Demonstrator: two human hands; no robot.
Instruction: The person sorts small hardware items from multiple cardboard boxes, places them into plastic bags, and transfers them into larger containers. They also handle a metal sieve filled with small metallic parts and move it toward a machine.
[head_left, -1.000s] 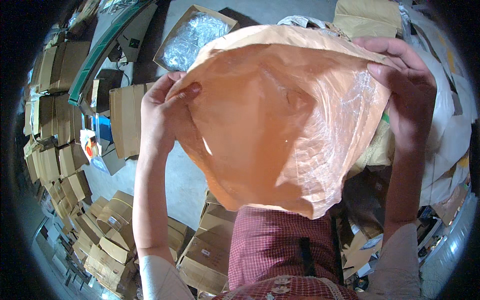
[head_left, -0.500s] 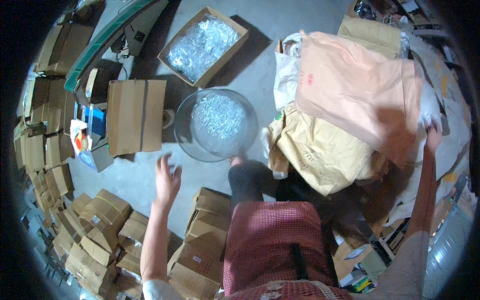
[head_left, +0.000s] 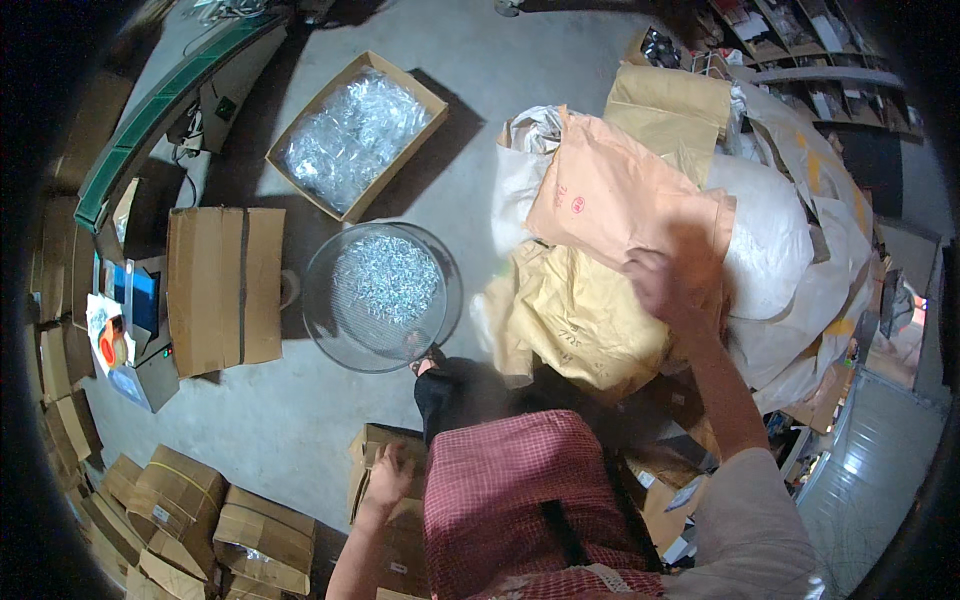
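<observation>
A large pink paper sack (head_left: 600, 185) lies over several bags on my right. Over its lower part is my right hand (head_left: 658, 285), fingers bent and blurred; whether it pinches the sack is unclear. Below it sits a crumpled yellow sack (head_left: 590, 320), and a white plastic bag (head_left: 770, 240) bulges out at the right. My left hand (head_left: 388, 478) is above a cardboard box beside my lap, its fingers apart and holding nothing. A round mesh sieve (head_left: 318, 330) stands on the floor, with a heap of small shiny pieces (head_left: 390, 280) in it.
An open carton (head_left: 435, 115) of clear plastic pieces (head_left: 355, 135) stands beyond the sieve. To the left are a closed cardboard box (head_left: 225, 290), a small machine (head_left: 150, 375) and a green conveyor (head_left: 150, 120). Stacked cartons (head_left: 180, 490) fill the lower left. Red checked cloth (head_left: 520, 480) covers my lap.
My right hand has come inward from the far right edge of the pink sack to its lower part. My left hand has drawn back toward my lap. The whole view has shifted.
</observation>
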